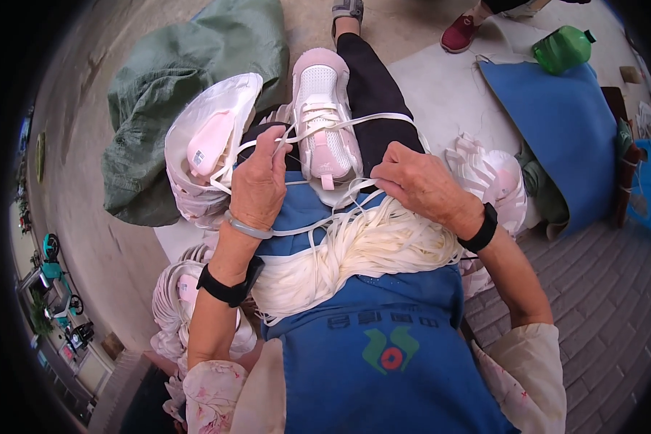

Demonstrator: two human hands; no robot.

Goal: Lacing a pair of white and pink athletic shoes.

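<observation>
A pink and white shoe upper [321, 87] lies on my lap, toe pointing away from me. A white shoelace [377, 116] runs through its upper eyelets, with loose lengths stretching out to both sides. My left hand [259, 177], closed in a pinch, grips the lace just left of the shoe's collar. On the other side, my right hand [425, 184] has its fingertips pressed together on a strand of lace near the heel. A thick bundle of cream laces [362, 249] rests across my blue apron [362, 383], below both hands.
Stacked pink and white uppers sit at my left [213, 145], lower left [177, 304] and right [495, 177]. Behind the left stack lies a green woven sack [188, 65]. A blue sheet [557, 130], a green bottle [563, 49] and a blue stool [649, 188] are at right. Another person's red shoe [458, 34] shows beyond.
</observation>
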